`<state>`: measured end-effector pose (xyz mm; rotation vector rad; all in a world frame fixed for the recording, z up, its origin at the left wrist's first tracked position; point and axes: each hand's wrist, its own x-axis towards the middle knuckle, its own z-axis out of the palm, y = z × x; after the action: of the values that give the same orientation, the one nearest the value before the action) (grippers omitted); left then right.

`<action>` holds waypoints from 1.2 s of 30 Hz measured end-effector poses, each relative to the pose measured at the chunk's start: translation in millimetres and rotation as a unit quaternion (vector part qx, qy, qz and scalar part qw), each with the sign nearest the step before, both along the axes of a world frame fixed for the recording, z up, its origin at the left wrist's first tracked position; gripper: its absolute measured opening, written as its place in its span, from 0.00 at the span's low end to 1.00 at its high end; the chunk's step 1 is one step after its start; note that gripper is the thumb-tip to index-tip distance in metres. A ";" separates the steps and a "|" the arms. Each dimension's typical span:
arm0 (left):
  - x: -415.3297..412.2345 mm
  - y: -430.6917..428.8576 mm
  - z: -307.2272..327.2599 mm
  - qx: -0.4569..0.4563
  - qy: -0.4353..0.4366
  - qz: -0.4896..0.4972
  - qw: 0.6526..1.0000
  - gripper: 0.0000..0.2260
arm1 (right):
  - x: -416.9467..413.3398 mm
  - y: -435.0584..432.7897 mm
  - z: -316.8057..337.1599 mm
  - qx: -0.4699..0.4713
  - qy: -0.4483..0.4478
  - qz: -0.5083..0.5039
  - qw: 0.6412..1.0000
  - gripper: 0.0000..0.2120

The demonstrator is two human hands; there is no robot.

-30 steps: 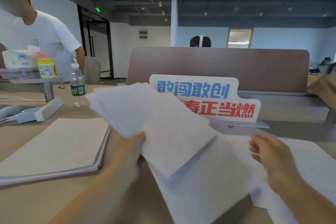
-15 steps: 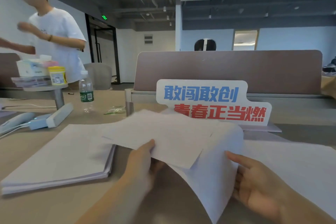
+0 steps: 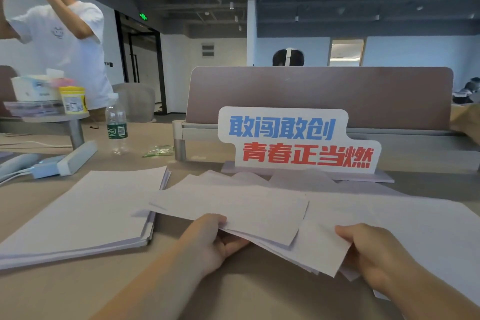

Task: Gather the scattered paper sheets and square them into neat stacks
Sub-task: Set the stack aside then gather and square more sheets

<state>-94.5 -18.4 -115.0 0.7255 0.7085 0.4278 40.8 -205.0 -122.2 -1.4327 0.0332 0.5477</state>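
A fanned bundle of white sheets lies low over the tan desk in front of me. My left hand pinches its near edge, thumb on top. My right hand grips the bundle's right near corner. A squared stack of paper rests on the desk to the left, its right edge just under the bundle's left tip. More loose sheets spread flat across the desk to the right, partly under the bundle.
A sign with blue and red characters stands behind the papers, before a brown partition. At left are a water bottle, a white power strip and a raised shelf with containers. A person in a white shirt stands far left.
The held bundle came down from raised in front of the sign to low over the desk. My right hand moved in from open beside the sheets and took hold of the right corner.
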 end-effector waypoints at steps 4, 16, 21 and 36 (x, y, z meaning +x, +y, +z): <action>2.6 0.7 -2.9 0.010 0.008 -0.018 1.000 0.10 | -2.5 13.5 3.6 -0.011 -0.022 0.055 0.998 0.10; 1.3 -20.1 5.5 0.031 -0.048 -0.024 0.998 0.08 | -0.9 -8.4 16.1 0.079 0.017 0.072 0.994 0.10; -1.0 -31.9 3.6 0.118 0.063 -0.202 0.970 0.06 | 14.5 -15.6 12.8 0.017 0.041 0.103 0.994 0.11; -22.8 73.7 -3.9 0.102 -0.054 -0.073 0.991 0.35 | 73.5 -77.4 16.7 -0.061 0.014 0.179 0.982 0.52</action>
<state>-117.3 55.4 -119.0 0.9331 0.5101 0.4064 114.3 -282.4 -105.5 -1.5613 -0.1737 0.8734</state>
